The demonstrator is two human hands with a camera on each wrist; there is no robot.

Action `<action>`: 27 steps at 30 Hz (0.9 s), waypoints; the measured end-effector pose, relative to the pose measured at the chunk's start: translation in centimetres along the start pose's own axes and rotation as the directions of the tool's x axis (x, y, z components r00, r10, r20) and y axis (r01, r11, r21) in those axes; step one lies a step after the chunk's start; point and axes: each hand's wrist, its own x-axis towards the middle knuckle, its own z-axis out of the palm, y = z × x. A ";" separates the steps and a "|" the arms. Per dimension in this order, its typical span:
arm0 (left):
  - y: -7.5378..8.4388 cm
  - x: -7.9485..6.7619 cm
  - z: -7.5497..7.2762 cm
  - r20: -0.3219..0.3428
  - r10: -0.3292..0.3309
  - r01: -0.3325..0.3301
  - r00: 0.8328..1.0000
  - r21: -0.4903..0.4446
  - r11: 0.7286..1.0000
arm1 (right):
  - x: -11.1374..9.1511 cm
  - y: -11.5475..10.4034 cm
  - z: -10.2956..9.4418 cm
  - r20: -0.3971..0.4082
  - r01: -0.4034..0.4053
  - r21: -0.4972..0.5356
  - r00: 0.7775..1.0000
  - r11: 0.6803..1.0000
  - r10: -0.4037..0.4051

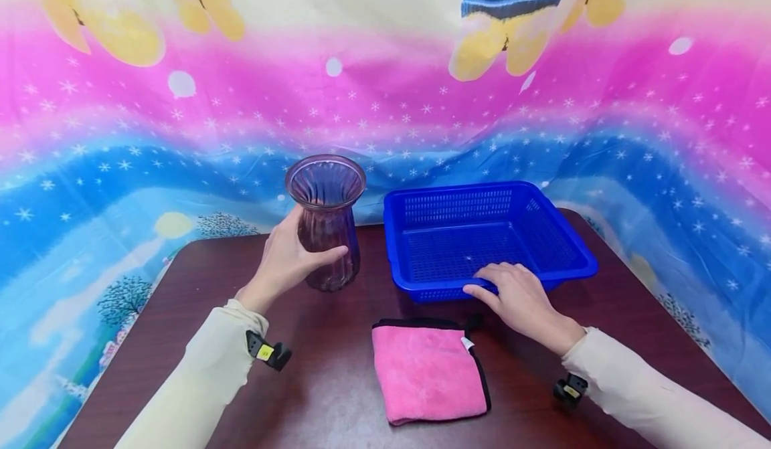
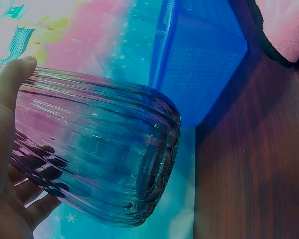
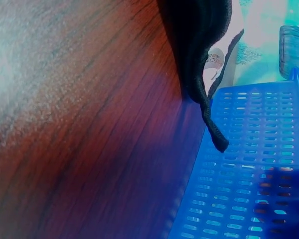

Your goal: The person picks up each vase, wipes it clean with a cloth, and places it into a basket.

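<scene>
My left hand [image 1: 289,255] grips a ribbed, purple-tinted glass vase [image 1: 328,235] with a flared mouth, its thumb across the near side. The vase stands upright to the left of the basket; in the left wrist view its thick base [image 2: 159,164] shows a gap from the tabletop. My right hand [image 1: 521,302] holds the front rim of a blue plastic basket [image 1: 394,255], fingers over the edge and thumb outside. Through the slotted wall [image 3: 234,184] in the right wrist view, dark finger shapes show. The basket holds nothing visible.
A folded pink cloth [image 1: 430,372] with black edging and a white tag lies on the dark wooden table [image 1: 319,382], in front of the basket. Behind the table hangs a colourful patterned curtain [image 1: 385,94]. A black strap device [image 1: 268,352] sits on each wrist.
</scene>
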 end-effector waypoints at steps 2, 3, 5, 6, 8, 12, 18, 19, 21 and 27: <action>0.3 0.3 0.1 -0.005 0.008 -0.008 1.000 0.002 1.000 | 0.0 0.0 0.0 -0.005 0.002 -0.002 1.000 1.000 -0.002; 0.5 0.4 0.2 -0.008 0.013 -0.013 1.000 0.002 1.000 | 0.0 0.1 0.1 -0.007 0.004 -0.002 1.000 1.000 -0.004; 0.8 0.7 0.3 -0.015 0.026 -0.026 1.000 -0.006 1.000 | 0.0 0.1 0.1 -0.010 0.007 -0.005 1.000 1.000 -0.007; 0.9 0.8 0.4 -0.017 0.033 -0.033 0.999 -0.010 0.999 | 0.0 0.2 0.1 -0.012 0.009 -0.007 1.000 1.000 -0.009; 1.2 1.0 0.5 -0.021 0.043 -0.044 0.999 -0.015 0.999 | 0.0 0.2 0.2 -0.014 0.014 -0.008 1.000 1.000 -0.014; 1.8 1.6 0.9 -0.017 0.058 -0.058 0.998 -0.022 0.998 | 0.0 0.3 0.3 -0.017 0.021 -0.007 1.000 1.000 -0.022; 2.9 2.4 1.4 -0.017 0.080 -0.080 0.997 -0.019 0.997 | 0.0 0.3 0.3 -0.014 0.020 -0.006 1.000 1.000 -0.020; 3.1 2.5 1.4 -0.018 0.086 -0.086 0.996 -0.016 0.996 | 0.0 0.3 0.3 -0.013 0.019 -0.005 1.000 1.000 -0.019; 3.5 2.7 1.6 -0.019 0.095 -0.095 0.995 -0.006 0.995 | 0.0 0.3 0.3 -0.012 0.015 -0.003 1.000 1.000 -0.015; 4.5 3.3 1.9 -0.014 0.103 -0.103 0.995 0.010 0.995 | 0.0 0.3 0.2 -0.010 0.012 -0.003 1.000 1.000 -0.012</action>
